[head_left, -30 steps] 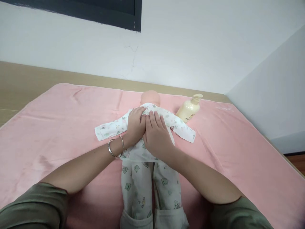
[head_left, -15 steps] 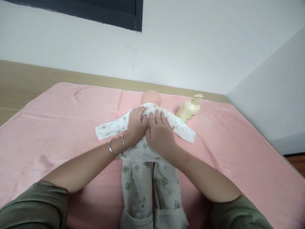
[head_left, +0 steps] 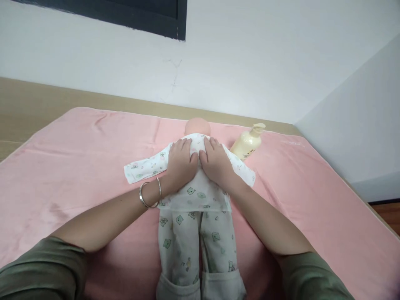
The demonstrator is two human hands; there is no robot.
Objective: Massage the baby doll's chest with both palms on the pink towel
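Note:
A baby doll point(head_left: 197, 126) with a bald head lies face down, its head pointing away from me. It wears a white printed top point(head_left: 196, 193) with both sleeves spread out and matching trousers point(head_left: 179, 246). My left hand point(head_left: 182, 163) rests flat on the left side of the doll's upper back, fingers stretched toward its shoulder. On the right side of the back lies my right hand point(head_left: 217, 163), also flat. The two thumbs point toward each other near the middle of the back, a small gap between them. Neither hand grips anything.
The doll lies on a pink blanket point(head_left: 78, 175) spread over a wooden surface point(head_left: 28, 100). Beyond the doll's right sleeve stands a cream pump bottle point(head_left: 247, 143). A white wall point(head_left: 243, 62) with a dark frame point(head_left: 150, 18) rises behind.
My right hand has shifted right, from the middle of the doll's back to its right side. My left hand stays in about the same place, its thumb a little further right.

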